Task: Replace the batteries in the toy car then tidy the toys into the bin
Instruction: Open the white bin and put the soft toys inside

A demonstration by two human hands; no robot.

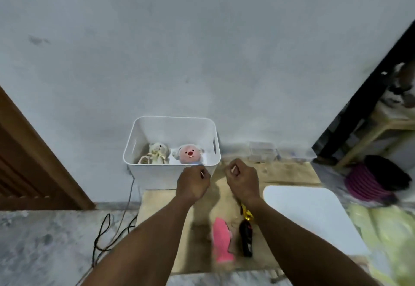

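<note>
A white bin (pixel 143 174) stands at the back of a low wooden table (pixel 164 240), against the wall. Inside it lie a cream plush toy (pixel 157 150) and a plush (pixel 189 154) with a pink face. My left hand (pixel 193 183) hovers just in front of the bin's near wall, fingers curled with nothing visible in them. Beside it, my right hand (pixel 243 180) is likewise curled and empty. On the table below them lie a pink toy (pixel 221 240), a black toy (pixel 246 238), blurred, and a yellow piece (pixel 246 212) partly under my right forearm.
A white board (pixel 310 218) covers the table's right part. A clear plastic box (pixel 262 150) sits by the wall. Black cables (pixel 107 231) trail on the floor at left, near a wooden door (pixel 33 162). Purple and black items (pixel 377 180) and green bags (pixel 386 229) lie at right.
</note>
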